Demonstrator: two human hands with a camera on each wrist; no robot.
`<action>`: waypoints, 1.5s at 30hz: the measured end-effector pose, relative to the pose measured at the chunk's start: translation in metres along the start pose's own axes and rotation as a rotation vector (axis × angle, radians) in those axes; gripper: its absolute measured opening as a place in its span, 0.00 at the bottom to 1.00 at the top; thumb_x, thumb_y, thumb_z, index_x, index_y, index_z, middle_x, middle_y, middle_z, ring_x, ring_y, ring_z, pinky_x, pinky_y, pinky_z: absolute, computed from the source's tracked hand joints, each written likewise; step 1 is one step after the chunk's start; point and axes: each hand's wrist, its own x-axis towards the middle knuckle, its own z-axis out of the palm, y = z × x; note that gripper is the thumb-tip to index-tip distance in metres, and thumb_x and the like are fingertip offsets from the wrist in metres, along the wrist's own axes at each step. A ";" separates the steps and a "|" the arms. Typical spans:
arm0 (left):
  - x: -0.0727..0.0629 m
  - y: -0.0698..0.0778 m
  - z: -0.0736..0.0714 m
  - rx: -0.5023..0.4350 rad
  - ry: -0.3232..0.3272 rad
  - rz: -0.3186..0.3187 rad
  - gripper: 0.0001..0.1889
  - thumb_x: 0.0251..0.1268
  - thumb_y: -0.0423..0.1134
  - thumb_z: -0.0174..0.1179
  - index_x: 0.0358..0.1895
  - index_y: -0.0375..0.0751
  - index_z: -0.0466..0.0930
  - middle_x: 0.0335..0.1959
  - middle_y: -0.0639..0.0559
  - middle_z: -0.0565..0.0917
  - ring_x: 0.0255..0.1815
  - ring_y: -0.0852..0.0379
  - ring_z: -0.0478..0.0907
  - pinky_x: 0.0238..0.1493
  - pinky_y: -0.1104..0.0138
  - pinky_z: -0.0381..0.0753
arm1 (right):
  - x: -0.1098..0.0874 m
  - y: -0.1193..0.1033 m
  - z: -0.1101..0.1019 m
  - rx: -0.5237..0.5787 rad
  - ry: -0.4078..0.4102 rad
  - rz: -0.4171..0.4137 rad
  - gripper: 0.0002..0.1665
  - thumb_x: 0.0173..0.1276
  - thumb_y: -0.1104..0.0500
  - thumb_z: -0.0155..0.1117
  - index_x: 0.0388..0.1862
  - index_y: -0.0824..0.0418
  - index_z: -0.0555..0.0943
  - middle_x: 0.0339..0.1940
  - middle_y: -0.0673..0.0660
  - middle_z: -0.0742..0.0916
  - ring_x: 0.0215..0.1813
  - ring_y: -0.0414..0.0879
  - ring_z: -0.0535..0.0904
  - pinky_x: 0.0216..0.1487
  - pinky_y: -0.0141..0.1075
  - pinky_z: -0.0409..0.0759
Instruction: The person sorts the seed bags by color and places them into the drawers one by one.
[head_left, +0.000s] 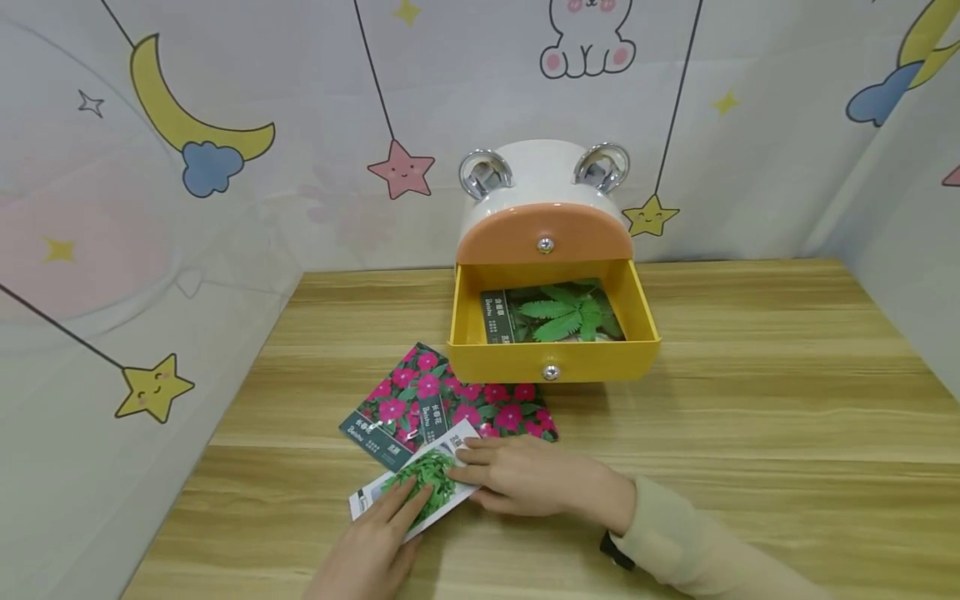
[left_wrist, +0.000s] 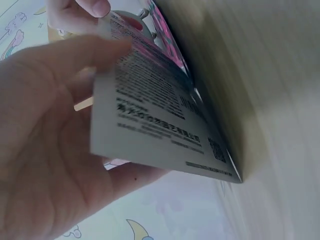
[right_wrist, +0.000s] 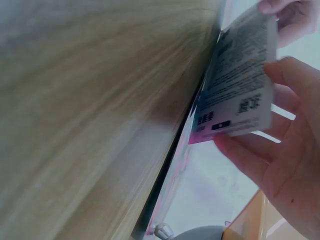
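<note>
A white seed packet point(head_left: 433, 468) with a green leafy picture is held near the table's front by both hands. My left hand point(head_left: 372, 537) pinches its left end, fingers over the picture and thumb against the printed back point(left_wrist: 150, 107). At the other end my right hand point(head_left: 528, 475) grips it the same way, thumb on the text side in the right wrist view. The packet leans, its lower edge close along the tabletop. Just beyond it lie two overlapping packets with pink flowers, a left one point(head_left: 405, 385) and a right one point(head_left: 506, 410).
Behind the packets stands a white animal-shaped box point(head_left: 543, 179) with an orange upper drawer front point(head_left: 502, 237). Its yellow lower drawer point(head_left: 495, 364) is pulled out, overhanging the flower packets in the head view. Inside lies a packet with a fern-like leaf point(head_left: 558, 317). A patterned curtain point(head_left: 315, 100) surrounds the wooden table point(head_left: 787, 400).
</note>
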 end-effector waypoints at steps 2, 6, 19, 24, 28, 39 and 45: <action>-0.002 0.000 -0.002 0.015 0.043 0.019 0.27 0.56 0.31 0.64 0.62 0.39 0.74 0.63 0.41 0.76 0.61 0.43 0.76 0.56 0.52 0.80 | -0.001 -0.001 -0.001 -0.021 0.027 0.001 0.24 0.76 0.49 0.49 0.68 0.50 0.72 0.66 0.52 0.79 0.70 0.46 0.72 0.67 0.37 0.73; -0.006 -0.001 -0.006 0.064 0.177 0.074 0.29 0.48 0.24 0.65 0.59 0.41 0.78 0.58 0.47 0.81 0.56 0.51 0.80 0.52 0.58 0.82 | -0.001 -0.001 -0.003 -0.064 0.114 -0.011 0.22 0.75 0.51 0.51 0.65 0.52 0.75 0.62 0.51 0.82 0.67 0.45 0.75 0.68 0.36 0.73; -0.011 0.003 -0.021 0.178 0.371 0.133 0.32 0.37 0.23 0.70 0.54 0.47 0.82 0.48 0.56 0.87 0.44 0.59 0.85 0.40 0.66 0.85 | -0.012 -0.005 -0.014 -0.081 0.232 0.027 0.23 0.67 0.66 0.59 0.61 0.52 0.78 0.58 0.48 0.84 0.61 0.42 0.79 0.61 0.33 0.78; -0.008 0.008 -0.028 0.182 0.415 0.190 0.30 0.40 0.24 0.67 0.53 0.47 0.82 0.47 0.57 0.87 0.42 0.62 0.85 0.38 0.69 0.85 | -0.021 -0.008 -0.022 -0.137 0.326 0.051 0.24 0.64 0.66 0.61 0.58 0.51 0.80 0.54 0.47 0.86 0.56 0.41 0.82 0.56 0.34 0.80; -0.004 0.012 -0.033 0.190 0.460 0.246 0.18 0.59 0.32 0.54 0.53 0.47 0.82 0.46 0.58 0.87 0.41 0.62 0.85 0.37 0.71 0.84 | -0.028 -0.009 -0.028 -0.158 0.378 0.066 0.23 0.64 0.66 0.62 0.57 0.50 0.81 0.51 0.45 0.87 0.55 0.40 0.82 0.57 0.36 0.79; 0.004 0.016 -0.039 0.154 0.596 0.403 0.27 0.73 0.40 0.28 0.49 0.43 0.84 0.42 0.55 0.88 0.36 0.61 0.85 0.32 0.71 0.83 | -0.047 -0.007 -0.041 -0.099 0.447 0.066 0.24 0.58 0.66 0.68 0.54 0.51 0.82 0.49 0.47 0.87 0.53 0.42 0.83 0.56 0.36 0.81; 0.008 0.019 -0.040 0.126 0.648 0.467 0.25 0.76 0.40 0.31 0.50 0.42 0.83 0.43 0.54 0.88 0.39 0.59 0.86 0.35 0.67 0.84 | -0.057 -0.005 -0.049 -0.109 0.481 0.042 0.28 0.51 0.71 0.71 0.52 0.53 0.83 0.48 0.48 0.88 0.52 0.41 0.83 0.54 0.36 0.82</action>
